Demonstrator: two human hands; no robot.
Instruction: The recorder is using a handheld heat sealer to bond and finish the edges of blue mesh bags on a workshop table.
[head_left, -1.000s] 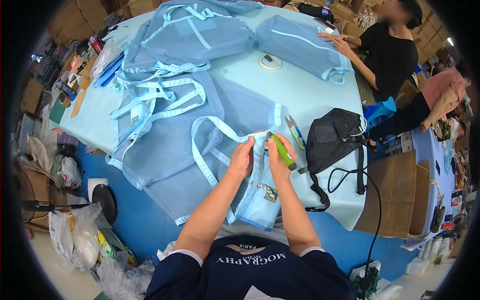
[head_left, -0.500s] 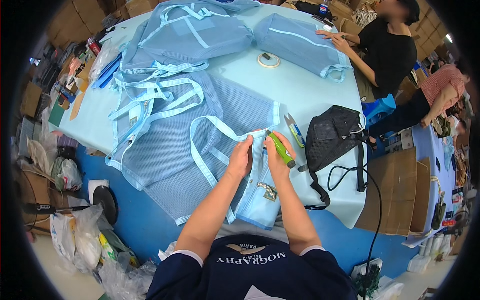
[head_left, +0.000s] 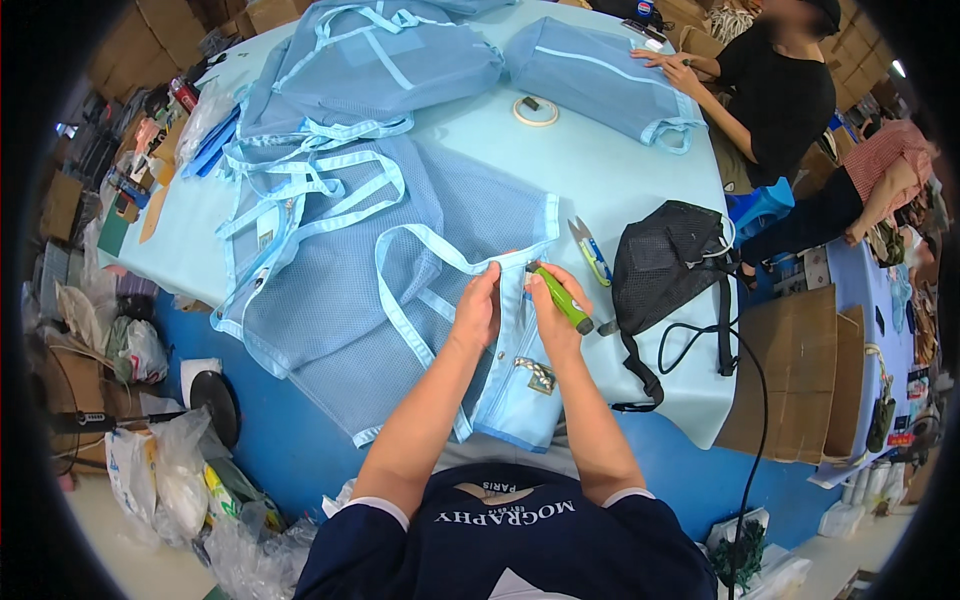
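Over on the far left of the frame we've got clutter on the floor: plastic bags (head_left: 165, 480) at the lower left and a small round stand (head_left: 213, 400) next to the blue table skirt. Moving right, a pile of light blue mesh bags (head_left: 340, 200) with pale straps spreads across the light blue table (head_left: 600, 170), covering most of the upper left and centre.

Dead centre is where our hands are. Our left hand (head_left: 480, 308) is pinched shut on the top edge of the blue mesh bag (head_left: 515, 385) that hangs over the near table edge, fingers curled tight on the trim. Our right hand (head_left: 550, 315) sits just beside it, also on that edge, closed around a green tool (head_left: 562, 300) that angles out to the right.

A bit right of that, small blue snips (head_left: 590, 250) lie flat on the table, and a black mesh bag (head_left: 670, 260) slumps near the right edge with its strap dangling. Upper centre there's a roll of tape (head_left: 536, 110). Upper right, another person (head_left: 780, 90) in black has a hand on another blue bag (head_left: 600, 75). Cardboard boxes (head_left: 780, 380) sit lower right.
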